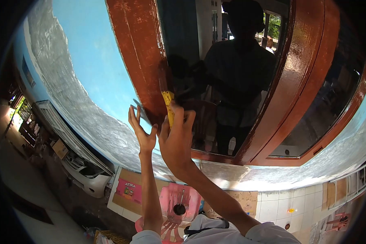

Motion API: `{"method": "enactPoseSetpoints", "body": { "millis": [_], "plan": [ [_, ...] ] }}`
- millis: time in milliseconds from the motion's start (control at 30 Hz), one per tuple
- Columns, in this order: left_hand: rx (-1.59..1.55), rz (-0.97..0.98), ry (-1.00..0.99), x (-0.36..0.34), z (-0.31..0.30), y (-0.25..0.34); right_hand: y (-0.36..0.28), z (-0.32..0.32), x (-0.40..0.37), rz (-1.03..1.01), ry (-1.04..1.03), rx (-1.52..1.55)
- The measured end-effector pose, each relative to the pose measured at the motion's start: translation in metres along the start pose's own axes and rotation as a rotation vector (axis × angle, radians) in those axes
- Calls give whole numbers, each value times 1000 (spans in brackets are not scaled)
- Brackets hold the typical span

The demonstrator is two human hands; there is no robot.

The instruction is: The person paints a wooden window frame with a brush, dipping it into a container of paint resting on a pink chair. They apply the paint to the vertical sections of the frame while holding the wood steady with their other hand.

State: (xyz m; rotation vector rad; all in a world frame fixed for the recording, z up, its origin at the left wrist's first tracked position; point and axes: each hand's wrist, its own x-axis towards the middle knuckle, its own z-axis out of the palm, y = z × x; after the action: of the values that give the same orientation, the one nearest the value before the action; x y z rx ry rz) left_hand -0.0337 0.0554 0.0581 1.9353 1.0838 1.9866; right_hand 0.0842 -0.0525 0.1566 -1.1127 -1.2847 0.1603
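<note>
The right hand [177,140] is clamped around the yellow handle of a paintbrush [168,101], held upright so its dark bristles lie flat against the left upright of the wooden window frame [136,49]. The left hand [141,129] is open just to its left with fingers spread, holding nothing, seemingly to steady against the wall [89,61]; whether it touches is unclear. The frame is glossy red-brown. The glass pane [232,81] mirrors a dark silhouette. The wall is smooth blue, edged with rough grey plaster. Below, near the person, a pink plastic chair [183,197] stands on flattened cardboard [128,177].
</note>
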Motion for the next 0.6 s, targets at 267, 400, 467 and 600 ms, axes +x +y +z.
{"method": "enactPoseSetpoints", "body": {
  "millis": [267,400,467,600],
  "plan": [
    [8,19,-13,0,-1,-5,5,-13,-27,-39,-15,40],
    [-23,-1,-11,-1,1,-3,5,-4,-13,-137,57,55],
    [-27,6,-11,0,1,-1,13,-1,-10,-48,25,76],
    [15,28,-40,0,-2,-4,38,4,-27,-13,18,78]
  ]
}}
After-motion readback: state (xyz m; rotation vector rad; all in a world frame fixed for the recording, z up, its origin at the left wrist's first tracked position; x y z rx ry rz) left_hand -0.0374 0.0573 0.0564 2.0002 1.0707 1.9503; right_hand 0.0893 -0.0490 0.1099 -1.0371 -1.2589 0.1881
